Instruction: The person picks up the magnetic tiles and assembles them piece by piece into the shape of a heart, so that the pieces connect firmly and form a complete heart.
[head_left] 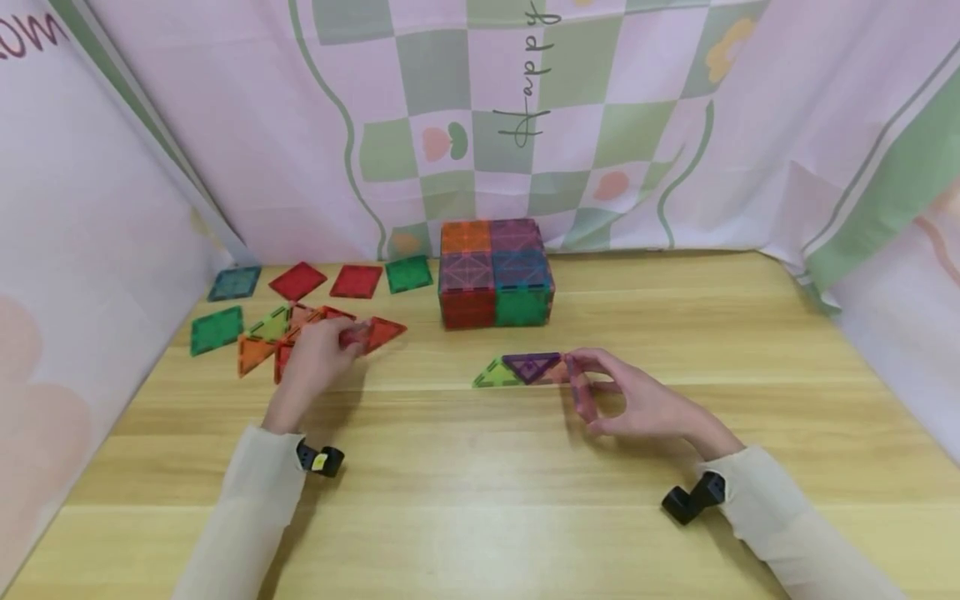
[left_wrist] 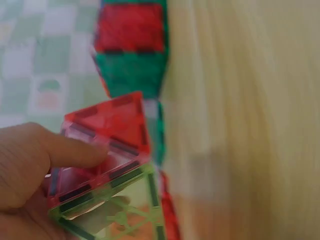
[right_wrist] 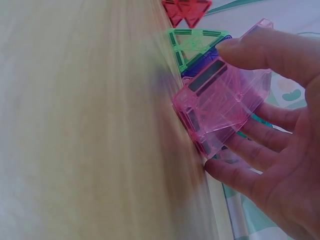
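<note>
My right hand [head_left: 648, 404] pinches a translucent pink magnetic tile [right_wrist: 227, 97] between thumb and fingers. That tile stands tilted on edge at the right end of a flat row, where a green triangle tile [head_left: 498, 374] and a purple triangle tile [head_left: 530, 365] lie joined. At the left, my left hand [head_left: 318, 354] reaches over a cluster of triangle tiles and pinches a pinkish-red tile [left_wrist: 82, 172] with the thumb on top. Around it in the left wrist view are a red triangle tile [left_wrist: 117, 120] and a yellow-green tile [left_wrist: 110, 210]; whether these are lifted too, I cannot tell.
A block built of coloured square tiles [head_left: 495, 287] stands at the back middle. Loose squares lie at the back left, among them red tiles [head_left: 356, 282], green tiles [head_left: 217, 330] and a blue one [head_left: 234, 284]. Behind the wooden table [head_left: 480, 517] hangs a patterned curtain [head_left: 525, 108].
</note>
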